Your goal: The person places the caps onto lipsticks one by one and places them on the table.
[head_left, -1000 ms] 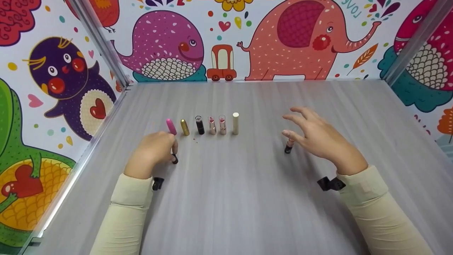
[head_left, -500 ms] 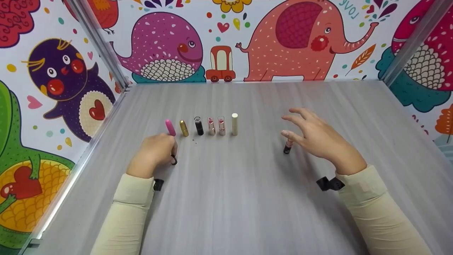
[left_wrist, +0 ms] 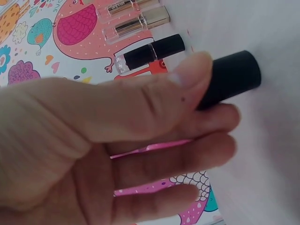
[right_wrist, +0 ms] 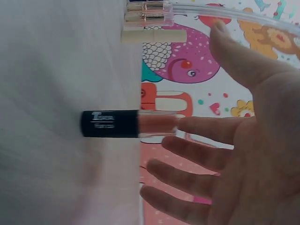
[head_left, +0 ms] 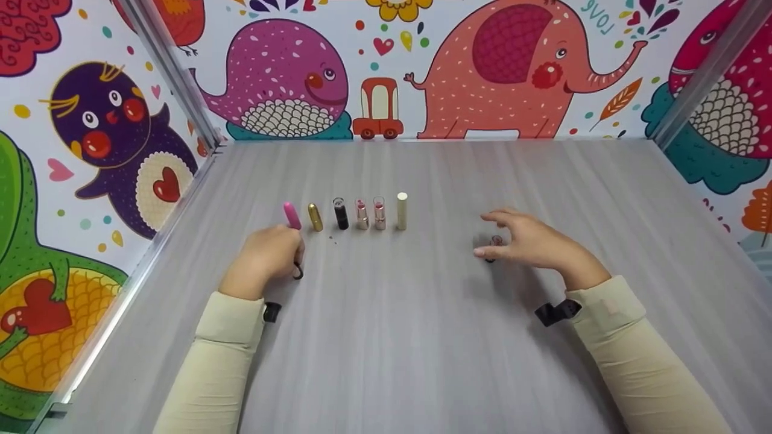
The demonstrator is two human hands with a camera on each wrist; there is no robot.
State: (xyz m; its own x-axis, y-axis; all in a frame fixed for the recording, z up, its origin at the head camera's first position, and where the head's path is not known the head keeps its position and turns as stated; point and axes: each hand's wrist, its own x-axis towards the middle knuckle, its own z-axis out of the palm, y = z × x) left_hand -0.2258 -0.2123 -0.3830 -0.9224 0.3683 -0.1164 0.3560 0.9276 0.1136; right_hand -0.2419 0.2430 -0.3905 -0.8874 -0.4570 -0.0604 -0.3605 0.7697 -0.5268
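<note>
Left hand (head_left: 265, 256) grips a black-based lipstick (left_wrist: 229, 79): thumb (left_wrist: 154, 103) and curled fingers wrap it, black end sticks out past the fingertips, pink cap (head_left: 292, 215) pokes up beyond the hand, leaning left in the head view. Long axis is steep, tilted off vertical; black base is at the grey table (head_left: 410, 349).

Right hand (head_left: 534, 244) is loosely spread, fingers relaxed, holding nothing. Its fingertips sit at the top of a clear-capped lipstick (right_wrist: 129, 123); contact can't be confirmed. That one stands upright on its black base, cap up, well apart from the row.

Row of five tubes (head_left: 359, 213) stands upright just right of the pink cap.
</note>
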